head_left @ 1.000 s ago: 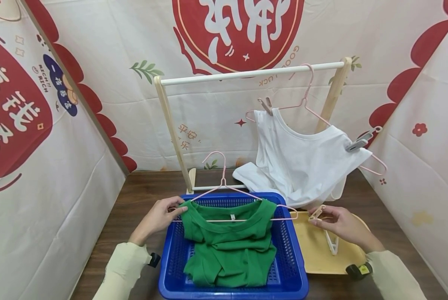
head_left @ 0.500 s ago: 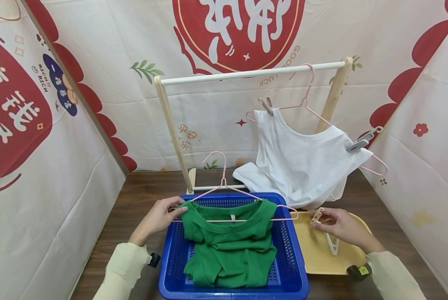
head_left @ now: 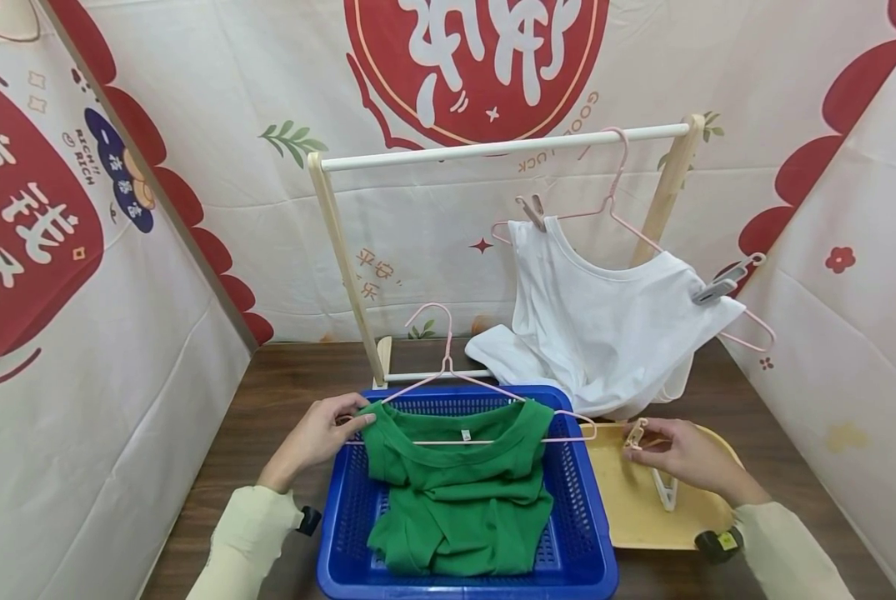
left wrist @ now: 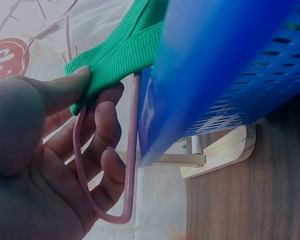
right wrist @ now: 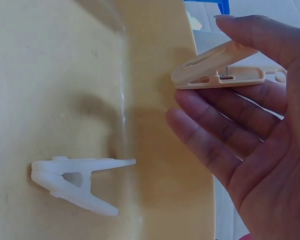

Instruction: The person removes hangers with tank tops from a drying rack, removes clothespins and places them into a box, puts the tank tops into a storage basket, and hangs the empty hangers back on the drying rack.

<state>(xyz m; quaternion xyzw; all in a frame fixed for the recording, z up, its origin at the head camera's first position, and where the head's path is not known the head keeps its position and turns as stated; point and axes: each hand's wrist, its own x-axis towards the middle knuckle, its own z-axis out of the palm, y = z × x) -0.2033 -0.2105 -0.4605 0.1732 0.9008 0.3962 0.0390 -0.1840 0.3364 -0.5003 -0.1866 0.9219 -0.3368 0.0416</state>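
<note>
A green tank top point(head_left: 463, 492) lies in and over a blue basket point(head_left: 605, 517), with a pink hanger point(head_left: 448, 354) through its shoulders. My left hand point(head_left: 316, 437) pinches the left shoulder strap against the hanger; in the left wrist view the thumb presses the green ribbed strap point(left wrist: 117, 65) and the fingers curl behind the hanger's end loop point(left wrist: 82, 175). Over the yellow tray, my right hand point(head_left: 691, 454) holds a beige clothespin point(right wrist: 220, 67) between thumb and fingers. Below it, a white clothespin point(right wrist: 75, 182) lies on the tray.
Behind the basket stands a drying rack point(head_left: 503, 150) with a white bar. From it hangs a white tank top point(head_left: 605, 325) on a pink hanger, with a grey clothespin point(head_left: 718, 287) at one shoulder. The yellow tray point(head_left: 620, 517) sits right of the basket.
The beige clothespin has turned slightly in my right hand, which has shifted a little to the right. My left hand and the green tank top stay where they were.
</note>
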